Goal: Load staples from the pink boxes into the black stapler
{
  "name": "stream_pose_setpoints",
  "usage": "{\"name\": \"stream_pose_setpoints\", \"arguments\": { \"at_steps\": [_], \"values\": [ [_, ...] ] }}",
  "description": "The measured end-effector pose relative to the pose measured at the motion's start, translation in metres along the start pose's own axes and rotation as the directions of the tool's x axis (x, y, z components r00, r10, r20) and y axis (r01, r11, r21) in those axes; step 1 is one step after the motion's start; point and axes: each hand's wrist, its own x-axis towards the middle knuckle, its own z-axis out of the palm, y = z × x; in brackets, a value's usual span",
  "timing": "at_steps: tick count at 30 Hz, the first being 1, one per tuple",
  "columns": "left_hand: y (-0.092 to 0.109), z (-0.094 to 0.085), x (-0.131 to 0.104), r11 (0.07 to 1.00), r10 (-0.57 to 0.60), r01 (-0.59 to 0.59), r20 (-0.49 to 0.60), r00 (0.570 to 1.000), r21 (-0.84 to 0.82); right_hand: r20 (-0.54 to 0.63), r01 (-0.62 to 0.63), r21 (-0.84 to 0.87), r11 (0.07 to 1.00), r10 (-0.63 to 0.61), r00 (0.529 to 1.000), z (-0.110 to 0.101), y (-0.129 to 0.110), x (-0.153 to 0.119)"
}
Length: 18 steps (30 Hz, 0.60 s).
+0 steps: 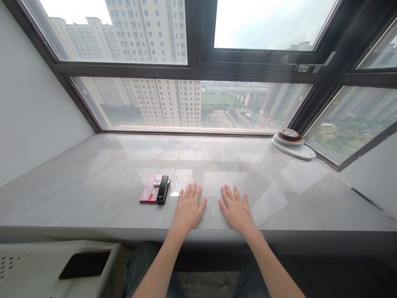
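Note:
My left hand (187, 209) lies palm down on the pale tiled sill (108, 186), fingers spread, holding nothing. To its right, my right hand (237, 211) rests flat the same way, also with nothing in it. Left of my left hand, a black stapler (163, 190) lies beside red and white boxes (149, 193). A small white box (157, 180) sits at the far end of these, against the stapler. None of these items touches my hands.
Stacked plates or lids (290, 140) stand in the far right corner by the window frame (198, 72). A thin dark object (367, 198) lies at the right wall. Below the sill at the left is a white cabinet-like thing (37, 269) with a dark opening.

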Motion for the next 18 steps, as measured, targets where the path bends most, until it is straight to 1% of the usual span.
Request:
{"name": "stream_pose_setpoints", "arguments": {
  "at_steps": [4,10,18],
  "values": [
    [-0.0021,-0.0043,-0.0042,1.000,-0.007,0.007,0.004,1.000,0.006,-0.005,-0.007,-0.056,0.998,0.007,1.000,0.0021,-0.0073,-0.0018],
    [0.0004,-0.0049,-0.0045,1.000,0.000,0.000,0.006,1.000,0.019,0.000,-0.005,-0.076,0.997,0.005,1.000,0.0013,-0.0066,-0.0018],
    [0.0047,-0.0100,-0.0047,0.987,-0.027,0.013,0.080,0.996,0.160,0.019,-0.015,-0.142,0.990,0.018,1.000,-0.0017,-0.0102,-0.0041]
  ]
}}
